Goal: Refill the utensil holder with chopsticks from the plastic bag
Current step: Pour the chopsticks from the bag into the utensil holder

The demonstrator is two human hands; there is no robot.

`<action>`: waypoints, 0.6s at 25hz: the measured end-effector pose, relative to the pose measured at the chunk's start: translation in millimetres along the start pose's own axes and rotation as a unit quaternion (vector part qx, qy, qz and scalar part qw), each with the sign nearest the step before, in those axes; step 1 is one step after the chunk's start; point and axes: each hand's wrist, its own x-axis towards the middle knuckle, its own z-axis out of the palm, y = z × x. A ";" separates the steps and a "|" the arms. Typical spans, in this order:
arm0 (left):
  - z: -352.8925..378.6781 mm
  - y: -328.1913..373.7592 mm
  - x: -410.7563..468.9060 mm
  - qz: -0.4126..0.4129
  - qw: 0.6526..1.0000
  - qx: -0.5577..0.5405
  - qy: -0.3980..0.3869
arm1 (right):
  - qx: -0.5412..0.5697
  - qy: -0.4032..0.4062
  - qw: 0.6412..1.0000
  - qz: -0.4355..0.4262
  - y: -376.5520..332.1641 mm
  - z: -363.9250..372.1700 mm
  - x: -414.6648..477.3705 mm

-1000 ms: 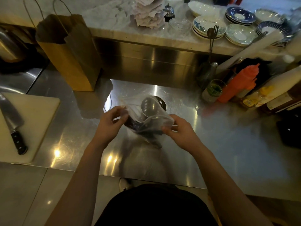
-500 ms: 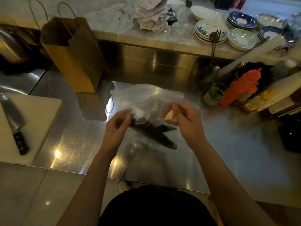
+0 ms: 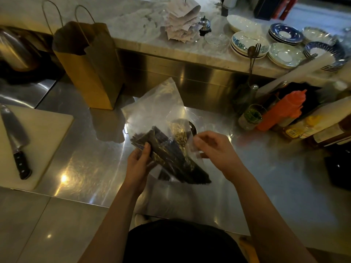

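Observation:
A clear plastic bag [image 3: 157,107] is held above the steel counter, its empty upper part standing up. Inside lies a bundle of dark chopsticks [image 3: 171,158], slanting from upper left to lower right. My left hand [image 3: 137,166] grips the bag and the bundle from the left side. My right hand [image 3: 214,149] pinches the bag's right edge. The metal utensil holder [image 3: 192,127] stands on the counter behind the bag, mostly hidden by it.
A brown paper bag [image 3: 89,69] stands at the back left. A cutting board [image 3: 43,133] with a knife [image 3: 17,143] lies on the left. Sauce bottles [image 3: 284,111] and jars crowd the right. Stacked plates [image 3: 283,54] sit on the raised marble ledge.
The bag has been turned and lifted, so its empty part now stands upright. My left hand has shifted onto the chopstick bundle; my right hand has moved right along the bag's edge.

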 end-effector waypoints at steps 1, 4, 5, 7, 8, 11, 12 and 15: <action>-0.8 2.3 1.7 0.005 1.000 -0.003 0.002 | -0.024 -0.014 1.000 -0.006 0.5 -0.1 -1.2; 4.6 7.1 2.6 -0.004 1.000 -0.020 0.004 | -0.095 -0.037 0.994 -0.051 -7.8 1.8 -0.9; 5.9 7.2 3.4 -0.013 0.999 -0.032 0.008 | -0.117 -0.027 0.990 -0.075 -11.9 3.3 0.2; 7.3 7.6 3.0 -0.031 0.998 -0.056 0.005 | -0.152 0.021 0.979 -0.130 -21.2 8.4 0.4; 7.6 8.3 3.0 -0.041 0.997 -0.070 0.001 | -0.173 0.043 0.972 -0.152 -27.2 11.3 0.7; 7.5 9.4 4.0 -0.059 0.992 -0.108 -0.010 | -0.245 0.054 0.955 -0.161 -41.6 17.6 1.9; 8.2 10.4 3.8 -0.065 0.991 -0.117 -0.010 | -0.259 0.059 0.948 -0.173 -44.9 18.9 1.1; 10.9 14.3 6.0 -0.087 0.990 -0.114 -0.005 | -0.297 0.048 0.933 -0.197 -57.3 25.9 0.9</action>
